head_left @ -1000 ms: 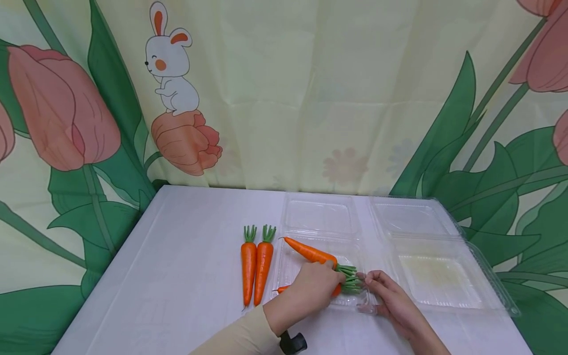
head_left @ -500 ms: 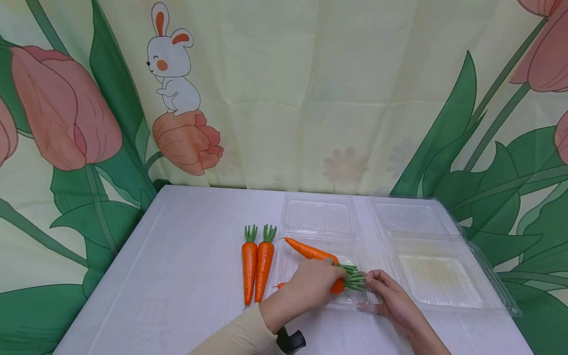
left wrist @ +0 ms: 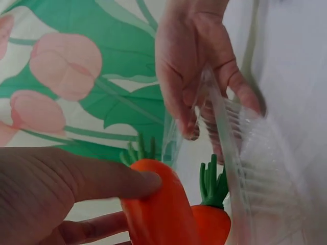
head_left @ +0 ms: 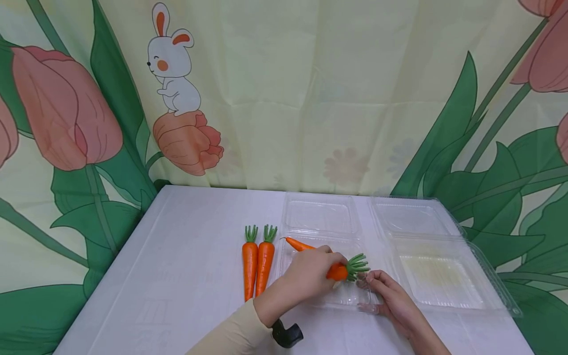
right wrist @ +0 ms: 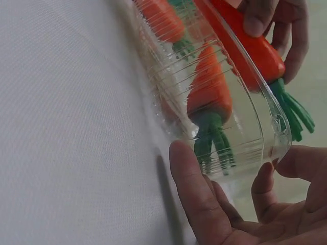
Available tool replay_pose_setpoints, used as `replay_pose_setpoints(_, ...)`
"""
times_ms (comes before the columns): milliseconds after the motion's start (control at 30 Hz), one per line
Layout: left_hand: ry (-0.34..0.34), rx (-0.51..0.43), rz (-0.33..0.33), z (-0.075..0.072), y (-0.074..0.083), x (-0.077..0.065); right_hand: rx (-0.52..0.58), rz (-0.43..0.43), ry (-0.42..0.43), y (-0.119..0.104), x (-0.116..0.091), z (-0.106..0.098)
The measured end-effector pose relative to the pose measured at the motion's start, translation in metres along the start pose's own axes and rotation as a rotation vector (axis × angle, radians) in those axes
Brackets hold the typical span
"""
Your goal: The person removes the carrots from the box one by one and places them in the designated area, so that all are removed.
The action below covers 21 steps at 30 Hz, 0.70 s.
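Note:
My left hand [head_left: 310, 273] grips an orange carrot [left wrist: 158, 209] with green tops, thumb on one side and fingers on the other. That carrot is raised over the base of a clear plastic clamshell container [head_left: 348, 296], as the right wrist view shows from the side. Another carrot [right wrist: 209, 89] lies inside the base; in the head view only its thin end [head_left: 296, 243] shows, the rest hidden behind my left hand. At the container's right side my right hand [head_left: 392, 298] pinches the rim corner between thumb and fingers.
Two carrots [head_left: 250, 266] lie side by side left of the container. The container's lid [head_left: 321, 217] lies folded back. A second open clamshell [head_left: 437, 276] lies to the right on the white table [head_left: 177, 256]. Behind hangs a printed curtain [head_left: 275, 98].
My left hand has lifted the front carrot and shifted it a little toward the back, its greens now higher. My right hand stays on the container's corner.

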State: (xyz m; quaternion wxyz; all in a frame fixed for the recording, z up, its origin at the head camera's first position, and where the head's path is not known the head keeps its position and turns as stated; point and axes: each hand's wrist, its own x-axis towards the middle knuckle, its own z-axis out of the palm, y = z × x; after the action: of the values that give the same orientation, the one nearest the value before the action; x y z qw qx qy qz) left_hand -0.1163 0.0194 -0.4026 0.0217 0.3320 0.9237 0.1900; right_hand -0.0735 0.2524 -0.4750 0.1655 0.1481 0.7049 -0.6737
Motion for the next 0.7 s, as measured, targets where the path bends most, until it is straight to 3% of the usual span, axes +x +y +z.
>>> replay_pose_setpoints(300, 0.001, -0.339, -0.137, 0.001, -0.017, 0.000, -0.007, 0.001, 0.006, 0.001, 0.001, 0.001)
replay_pose_setpoints(567, 0.020, -0.665, -0.316, 0.005, -0.040, -0.006, -0.010, 0.018, 0.011, 0.000, 0.003, 0.003)
replay_pose_setpoints(700, 0.039, -0.814, -0.366, 0.002, -0.051, -0.011, -0.004, 0.017, 0.003, -0.001, 0.003, 0.002)
